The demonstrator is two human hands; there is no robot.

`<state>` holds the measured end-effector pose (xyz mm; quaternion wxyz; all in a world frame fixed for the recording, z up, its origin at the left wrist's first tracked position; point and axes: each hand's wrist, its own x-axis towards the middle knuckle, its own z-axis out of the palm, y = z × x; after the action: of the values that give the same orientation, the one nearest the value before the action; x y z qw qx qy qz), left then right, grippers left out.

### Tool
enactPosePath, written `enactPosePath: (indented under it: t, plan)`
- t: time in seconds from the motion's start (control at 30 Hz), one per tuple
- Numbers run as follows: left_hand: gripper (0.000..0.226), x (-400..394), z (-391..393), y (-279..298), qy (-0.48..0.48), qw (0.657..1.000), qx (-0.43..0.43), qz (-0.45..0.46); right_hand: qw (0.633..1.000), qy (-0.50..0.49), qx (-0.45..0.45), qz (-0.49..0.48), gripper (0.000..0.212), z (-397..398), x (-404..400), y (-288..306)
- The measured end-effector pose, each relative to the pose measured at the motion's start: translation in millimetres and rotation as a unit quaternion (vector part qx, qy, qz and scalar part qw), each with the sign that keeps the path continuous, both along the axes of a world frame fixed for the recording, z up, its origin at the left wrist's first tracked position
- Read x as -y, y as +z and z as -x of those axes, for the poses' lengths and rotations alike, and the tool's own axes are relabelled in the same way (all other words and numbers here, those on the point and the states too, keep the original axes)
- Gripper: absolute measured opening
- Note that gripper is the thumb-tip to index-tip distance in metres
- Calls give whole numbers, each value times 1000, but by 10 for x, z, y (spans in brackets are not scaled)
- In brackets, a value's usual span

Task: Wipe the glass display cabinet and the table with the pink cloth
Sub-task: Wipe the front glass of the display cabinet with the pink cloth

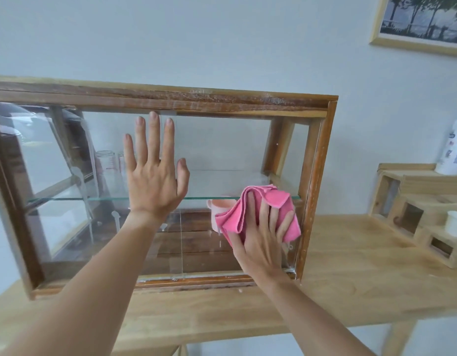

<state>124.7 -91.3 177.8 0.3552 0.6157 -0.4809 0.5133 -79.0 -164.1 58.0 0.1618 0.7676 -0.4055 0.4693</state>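
A wood-framed glass display cabinet (317, 176) stands on a light wooden table (350, 265). My left hand (155, 176) lies flat on the front glass, fingers spread, holding nothing. My right hand (260, 237) presses a bunched pink cloth (263, 206) against the lower right part of the front glass, close to the right frame post. Inside, a glass shelf (94, 198) crosses the middle, clear glasses (106, 165) stand at the left, and a pink cup (218, 211) is partly hidden behind the cloth.
To the right on the table sits a stepped wooden rack (412, 201) with a white cup (456, 223) on a lower step and a white bottle (453, 150) on top. A framed picture (422, 21) hangs on the wall at the upper right.
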Motion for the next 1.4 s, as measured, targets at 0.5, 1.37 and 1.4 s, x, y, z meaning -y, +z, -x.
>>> enactPosePath:
  t: [0.5,1.37,1.4]
  plan:
    - [67,-21,-2,0,-7,1000,1,-9,936,113,-320,91,77,-117,-156,-372]
    - [66,-47,39,22,4,1000,-3,-14,942,131,-299,71,72,-89,-199,-536]
    - [66,-47,39,23,2,1000,-4,-14,945,133,-290,72,72,-76,-197,-512]
